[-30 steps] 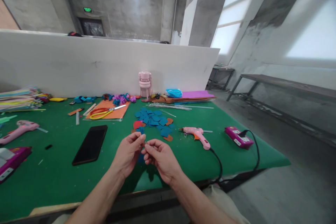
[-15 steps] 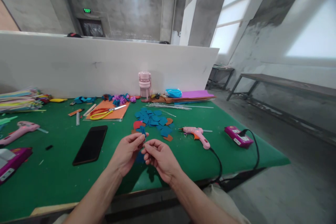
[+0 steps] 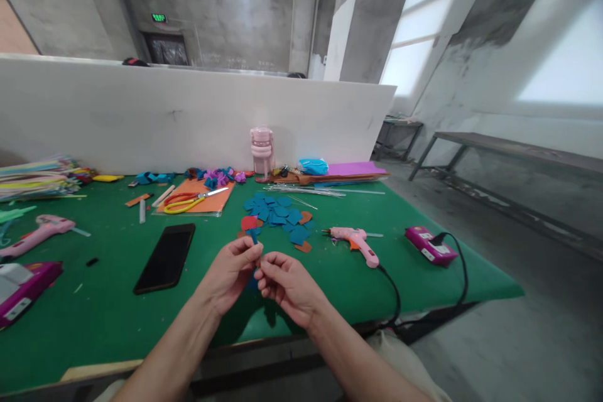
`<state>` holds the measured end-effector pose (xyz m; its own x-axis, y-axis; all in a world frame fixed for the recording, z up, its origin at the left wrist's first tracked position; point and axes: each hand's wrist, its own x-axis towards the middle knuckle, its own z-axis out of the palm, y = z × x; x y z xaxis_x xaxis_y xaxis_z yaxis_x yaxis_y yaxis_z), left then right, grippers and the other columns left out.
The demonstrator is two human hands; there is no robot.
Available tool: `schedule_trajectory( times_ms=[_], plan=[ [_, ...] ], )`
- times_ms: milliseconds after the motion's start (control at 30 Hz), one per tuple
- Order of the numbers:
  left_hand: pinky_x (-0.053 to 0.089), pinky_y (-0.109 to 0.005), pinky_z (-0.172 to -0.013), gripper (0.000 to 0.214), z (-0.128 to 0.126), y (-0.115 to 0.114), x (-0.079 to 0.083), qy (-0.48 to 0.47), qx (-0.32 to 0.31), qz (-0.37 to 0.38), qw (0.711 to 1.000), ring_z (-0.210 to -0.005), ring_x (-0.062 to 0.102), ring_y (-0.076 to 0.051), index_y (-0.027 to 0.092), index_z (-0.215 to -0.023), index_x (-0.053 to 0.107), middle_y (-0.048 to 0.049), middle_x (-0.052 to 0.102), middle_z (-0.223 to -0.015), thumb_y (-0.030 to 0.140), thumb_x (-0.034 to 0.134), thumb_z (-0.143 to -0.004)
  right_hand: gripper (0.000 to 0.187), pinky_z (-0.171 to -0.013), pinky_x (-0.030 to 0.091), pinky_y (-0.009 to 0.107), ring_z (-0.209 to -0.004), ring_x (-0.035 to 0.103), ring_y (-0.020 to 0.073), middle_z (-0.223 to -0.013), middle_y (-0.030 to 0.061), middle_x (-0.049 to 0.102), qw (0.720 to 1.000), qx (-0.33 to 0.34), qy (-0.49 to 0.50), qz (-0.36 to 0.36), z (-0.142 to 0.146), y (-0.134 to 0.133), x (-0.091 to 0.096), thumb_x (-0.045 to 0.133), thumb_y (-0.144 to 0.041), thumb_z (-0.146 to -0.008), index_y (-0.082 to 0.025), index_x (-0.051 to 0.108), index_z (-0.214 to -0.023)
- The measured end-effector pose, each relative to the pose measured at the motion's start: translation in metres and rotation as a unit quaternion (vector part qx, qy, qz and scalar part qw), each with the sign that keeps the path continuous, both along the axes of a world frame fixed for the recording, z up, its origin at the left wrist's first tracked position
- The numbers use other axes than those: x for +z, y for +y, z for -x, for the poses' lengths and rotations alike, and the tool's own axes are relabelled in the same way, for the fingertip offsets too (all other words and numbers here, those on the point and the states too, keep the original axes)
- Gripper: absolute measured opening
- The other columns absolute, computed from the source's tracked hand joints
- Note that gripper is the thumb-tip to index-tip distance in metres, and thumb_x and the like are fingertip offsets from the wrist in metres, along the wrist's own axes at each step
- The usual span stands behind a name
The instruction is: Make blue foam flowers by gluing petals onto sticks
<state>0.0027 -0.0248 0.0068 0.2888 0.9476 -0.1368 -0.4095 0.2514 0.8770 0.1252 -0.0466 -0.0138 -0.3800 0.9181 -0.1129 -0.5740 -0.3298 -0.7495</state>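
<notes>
My left hand (image 3: 233, 273) and my right hand (image 3: 287, 282) meet fingertip to fingertip above the near part of the green table (image 3: 103, 320). Both pinch a small blue felt piece (image 3: 254, 235) between them; most of it is hidden by my fingers. Just beyond my hands lies a heap of blue felt pieces (image 3: 277, 213) with some red and orange ones mixed in.
A black phone (image 3: 164, 257) lies to the left. A pink glue gun (image 3: 353, 242) with a black cord and a magenta power strip (image 3: 428, 245) lie to the right. Scissors (image 3: 191, 201) rest on an orange sheet. A pink bottle (image 3: 261, 151) stands at the white partition.
My hands have stayed together, fingers shifting slightly on the blue piece. The view has drifted a little.
</notes>
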Motion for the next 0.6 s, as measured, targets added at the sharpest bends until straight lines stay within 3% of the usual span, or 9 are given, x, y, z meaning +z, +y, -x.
schedule_trajectory(
  times_ms=[267,400,533,600],
  plan=[
    [0.037,-0.02,-0.038,0.022,-0.006,-0.005,-0.002,0.002,-0.001,-0.011,1.0,-0.039,0.043,-0.007,0.015,-0.062,0.047,0.0054,0.047,-0.048,0.025,0.067,-0.064,0.024,-0.048,0.046,0.017,-0.048,0.054,0.0064,-0.062,0.0015,0.062,0.989,-0.074,-0.095,-0.089,0.001,-0.002,0.006,0.066,-0.033,-0.066,-0.012,0.058,-0.074],
    [0.038,-0.02,-0.041,0.019,-0.006,-0.004,-0.004,0.006,-0.015,-0.016,1.0,-0.041,0.045,-0.006,0.015,-0.074,0.055,0.0037,0.05,-0.053,0.027,0.066,-0.065,0.028,-0.045,0.046,0.017,-0.046,0.054,0.0063,-0.062,0.0023,0.063,0.991,-0.071,-0.094,-0.066,0.0,-0.001,0.005,0.067,-0.036,-0.064,-0.012,0.059,-0.072],
    [0.042,-0.02,-0.054,0.039,0.004,0.003,-0.004,0.02,-0.018,-0.025,0.999,-0.057,0.052,-0.008,0.015,-0.098,0.058,-0.0018,0.057,-0.072,0.024,0.069,-0.062,0.03,-0.044,0.046,0.016,-0.046,0.054,0.0059,-0.061,0.0017,0.063,0.992,-0.102,-0.074,-0.017,-0.006,0.003,0.005,0.07,-0.036,-0.059,-0.012,0.058,-0.072],
    [0.041,-0.019,-0.057,0.038,0.009,0.007,-0.004,0.046,-0.005,-0.024,0.999,-0.059,0.052,-0.008,0.015,-0.1,0.059,-0.0033,0.059,-0.076,0.025,0.068,-0.064,0.031,-0.044,0.046,0.016,-0.047,0.054,0.0059,-0.061,0.0017,0.062,0.992,-0.109,-0.069,-0.008,-0.009,0.004,0.007,0.071,-0.035,-0.057,-0.012,0.058,-0.072]
  ],
)
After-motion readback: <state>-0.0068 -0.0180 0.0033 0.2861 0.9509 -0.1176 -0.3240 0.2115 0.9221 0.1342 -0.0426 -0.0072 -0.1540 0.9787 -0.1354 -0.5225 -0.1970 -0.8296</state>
